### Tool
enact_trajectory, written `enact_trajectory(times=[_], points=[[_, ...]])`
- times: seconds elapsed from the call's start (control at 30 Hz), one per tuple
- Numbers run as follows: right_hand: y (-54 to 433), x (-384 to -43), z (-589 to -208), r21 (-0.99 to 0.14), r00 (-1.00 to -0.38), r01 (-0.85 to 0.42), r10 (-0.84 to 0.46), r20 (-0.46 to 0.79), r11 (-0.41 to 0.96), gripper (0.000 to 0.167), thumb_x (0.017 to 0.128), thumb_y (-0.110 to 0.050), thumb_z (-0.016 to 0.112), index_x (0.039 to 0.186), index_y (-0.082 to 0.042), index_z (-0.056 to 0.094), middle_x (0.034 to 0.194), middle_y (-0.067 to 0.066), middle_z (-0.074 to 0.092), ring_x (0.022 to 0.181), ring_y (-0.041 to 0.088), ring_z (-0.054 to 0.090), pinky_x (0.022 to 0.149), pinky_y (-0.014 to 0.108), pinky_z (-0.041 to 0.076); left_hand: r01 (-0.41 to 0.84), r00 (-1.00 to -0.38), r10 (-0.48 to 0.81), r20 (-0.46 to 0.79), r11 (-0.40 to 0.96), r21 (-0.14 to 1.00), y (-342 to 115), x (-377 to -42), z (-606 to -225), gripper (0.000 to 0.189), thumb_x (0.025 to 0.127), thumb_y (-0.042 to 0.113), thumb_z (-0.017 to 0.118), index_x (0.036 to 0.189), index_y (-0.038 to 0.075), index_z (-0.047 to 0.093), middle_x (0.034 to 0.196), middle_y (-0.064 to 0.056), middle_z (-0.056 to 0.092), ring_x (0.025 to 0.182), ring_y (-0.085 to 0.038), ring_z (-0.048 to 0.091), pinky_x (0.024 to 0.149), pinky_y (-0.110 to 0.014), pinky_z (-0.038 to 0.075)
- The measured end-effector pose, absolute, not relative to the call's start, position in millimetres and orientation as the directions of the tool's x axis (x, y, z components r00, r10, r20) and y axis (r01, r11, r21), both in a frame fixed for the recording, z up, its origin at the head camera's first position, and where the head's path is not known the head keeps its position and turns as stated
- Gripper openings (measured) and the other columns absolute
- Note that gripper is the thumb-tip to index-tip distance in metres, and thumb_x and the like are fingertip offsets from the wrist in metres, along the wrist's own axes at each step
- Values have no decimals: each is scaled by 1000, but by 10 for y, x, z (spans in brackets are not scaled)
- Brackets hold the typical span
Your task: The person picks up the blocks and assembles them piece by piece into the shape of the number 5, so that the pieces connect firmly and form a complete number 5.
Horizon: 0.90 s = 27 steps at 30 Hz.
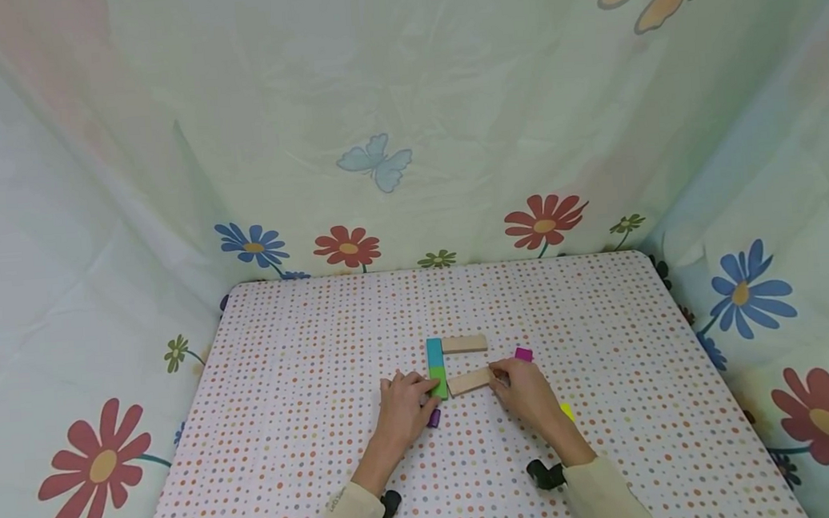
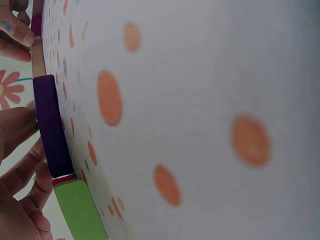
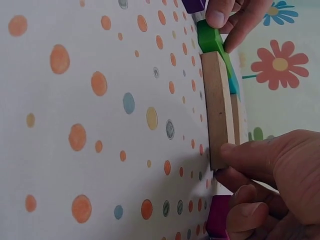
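Observation:
My right hand pinches the right end of a wooden block between thumb and forefinger. The block lies slanted, its left end right at a green block. My left hand lies at the green block, thumb and forefinger touching it, other fingers spread. A teal block continues the line behind the green one. From its far end a second wooden block extends rightward. Close by the left thumb is a dark purple block.
In the left wrist view a light green block and a sliver of a red block line up beyond the purple one. A magenta block sits behind the right hand. A yellow block shows partly beside the right wrist.

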State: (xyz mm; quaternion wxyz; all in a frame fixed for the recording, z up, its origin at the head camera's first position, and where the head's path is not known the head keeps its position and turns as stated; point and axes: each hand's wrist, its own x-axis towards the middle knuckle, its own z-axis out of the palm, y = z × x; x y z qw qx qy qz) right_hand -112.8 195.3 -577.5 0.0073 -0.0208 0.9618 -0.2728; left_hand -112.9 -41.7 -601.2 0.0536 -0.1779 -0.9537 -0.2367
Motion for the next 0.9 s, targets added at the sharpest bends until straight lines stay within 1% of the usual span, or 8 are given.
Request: enact_trajectory(times=[0.2, 0.33, 0.43, 0.5, 0.57, 0.67, 0.8, 0.9], points=[[2024, -1088, -5715, -566, -1000, -19, -8, 22, 824, 32, 96, -10, 76, 124, 4, 74, 107, 16, 77, 93, 25, 71, 82, 44, 62, 395, -911, 293, 291, 825, 405, -418, -1137, -6006, 23, 101, 18, 71, 122, 21, 78, 119, -1, 73, 102, -21, 64, 78, -31, 36], [2111, -1075, -5690, -586, -998, -11, 24, 51, 810, 31, 98, -8, 74, 126, 5, 72, 113, 20, 77, 99, 31, 74, 85, 46, 64, 439, -884, 317, 343, 812, 383, -434, -1170, -5992, 30, 101, 8, 70, 128, 20, 76, 137, -5, 72, 119, -25, 68, 83, -38, 44], [2177, -1070, -5697, -592, -997, -9, 42, 71, 806, 31, 97, -6, 73, 125, 7, 72, 113, 22, 75, 94, 30, 71, 82, 45, 63, 462, -880, 361, 308, 798, 386, -452, -1189, -5978, 36, 103, 7, 66, 137, 17, 72, 151, -11, 64, 137, -32, 64, 99, -51, 52], [2220, -1069, -5714, -585, -994, -5, 57, 88, 811, 31, 97, -6, 74, 124, 8, 72, 114, 23, 74, 94, 30, 70, 82, 46, 63, 469, -882, 394, 259, 787, 400, -460, -1193, -5966, 37, 105, 7, 62, 140, 15, 69, 156, -13, 60, 144, -35, 58, 112, -58, 51], [2263, -1073, -5736, -567, -992, 1, 72, 102, 824, 30, 97, -7, 74, 124, 8, 73, 117, 25, 71, 96, 33, 70, 83, 48, 63, 477, -879, 426, 214, 772, 420, -460, -1196, -5949, 38, 106, 5, 58, 142, 14, 68, 158, -15, 57, 147, -37, 55, 119, -60, 47], [2326, -1080, -5763, -534, -989, 21, 96, 113, 845, 30, 100, -7, 70, 125, 8, 72, 122, 27, 69, 107, 40, 70, 92, 53, 62, 495, -864, 478, 159, 745, 446, -452, -1195, -5931, 40, 106, 3, 57, 141, 16, 68, 160, -15, 54, 150, -36, 51, 123, -56, 43], [2379, -1095, -5779, -519, -988, 47, 116, 102, 853, 29, 103, -7, 64, 127, 7, 71, 126, 28, 69, 118, 45, 69, 101, 58, 59, 534, -831, 543, 116, 724, 438, -438, -1194, -5947, 39, 108, 6, 55, 142, 21, 69, 165, -16, 48, 153, -37, 47, 123, -52, 44], [2386, -1110, -5789, -527, -989, 63, 123, 80, 848, 29, 103, -7, 63, 127, 8, 71, 129, 28, 68, 119, 45, 68, 101, 58, 59, 552, -816, 569, 96, 721, 419, -434, -1192, -5968, 37, 110, 10, 54, 141, 22, 70, 168, -17, 44, 155, -38, 45, 123, -52, 45]])
